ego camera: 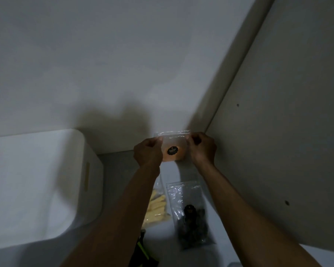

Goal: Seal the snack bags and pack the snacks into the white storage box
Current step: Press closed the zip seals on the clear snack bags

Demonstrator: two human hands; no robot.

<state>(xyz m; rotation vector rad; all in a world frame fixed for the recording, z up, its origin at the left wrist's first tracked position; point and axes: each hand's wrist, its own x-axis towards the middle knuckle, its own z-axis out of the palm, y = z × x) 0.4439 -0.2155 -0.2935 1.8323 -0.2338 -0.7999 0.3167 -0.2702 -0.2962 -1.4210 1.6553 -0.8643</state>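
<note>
Head view | left hand [148, 151] and right hand [201, 148] raised, arms outstretched | both pinch orange snack bag [173, 149] top corners

Orange snack bag [173, 149] held upright

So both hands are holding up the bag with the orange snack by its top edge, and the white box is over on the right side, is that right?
Not quite. The white box is on the left, as the head view shows. The rest holds: the left hand and right hand pinch the top edge of the bag with the orange snack.
</note>
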